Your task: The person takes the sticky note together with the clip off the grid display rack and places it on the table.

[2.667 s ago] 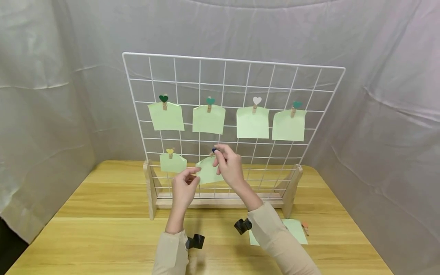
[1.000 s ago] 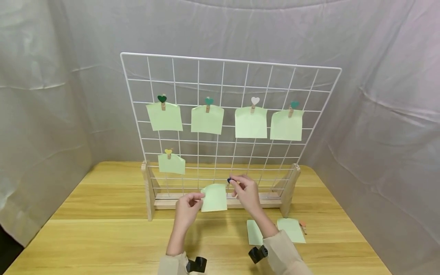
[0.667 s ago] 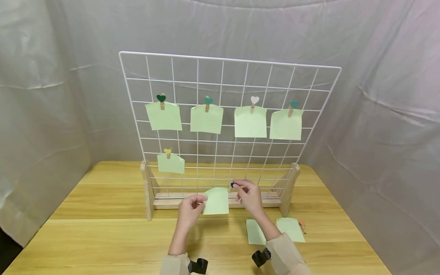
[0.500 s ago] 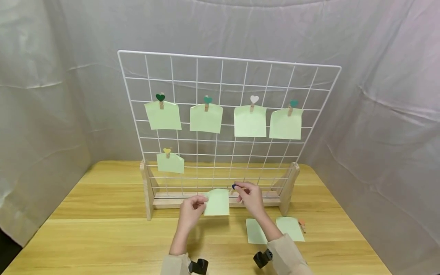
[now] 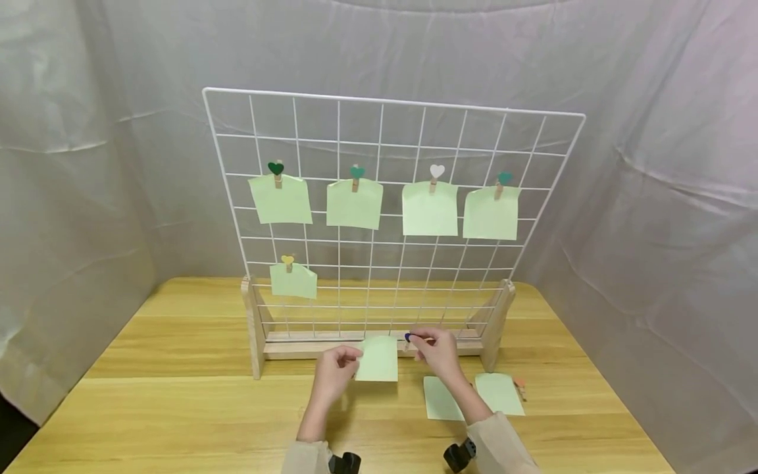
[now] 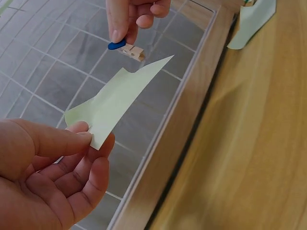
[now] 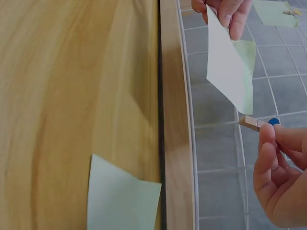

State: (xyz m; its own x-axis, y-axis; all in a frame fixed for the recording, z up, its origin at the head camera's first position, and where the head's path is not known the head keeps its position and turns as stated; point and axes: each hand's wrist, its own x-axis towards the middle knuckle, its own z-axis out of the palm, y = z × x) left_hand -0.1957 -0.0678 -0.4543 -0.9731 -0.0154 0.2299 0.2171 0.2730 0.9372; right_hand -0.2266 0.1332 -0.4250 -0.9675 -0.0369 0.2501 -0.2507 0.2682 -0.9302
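Observation:
My left hand [image 5: 335,375] pinches a pale green sticky note [image 5: 378,359] by its left edge, in front of the rack's wooden base. The left wrist view shows the note [image 6: 117,98] bent, between thumb and fingers. Just right of it, my right hand [image 5: 441,355] pinches a small wooden clothespin [image 6: 134,51] by its end with a dark blue heart [image 6: 116,45]. In the right wrist view the clothespin [image 7: 249,122] points toward the note's lower corner. Behind both hands stands a white wire grid [image 5: 371,253], where notes hang from heart clothespins.
Several notes hang in the grid's upper row, such as one under a white heart [image 5: 429,209]; another note [image 5: 293,282] hangs lower left. On the table [image 5: 177,415], two loose notes [image 5: 500,395] lie at right beside an orange-heart clothespin [image 5: 520,387].
The blue-heart clothespin and its note have come off the grid's lower row. Both hands have moved down toward me, the note in the left, the clothespin in the right.

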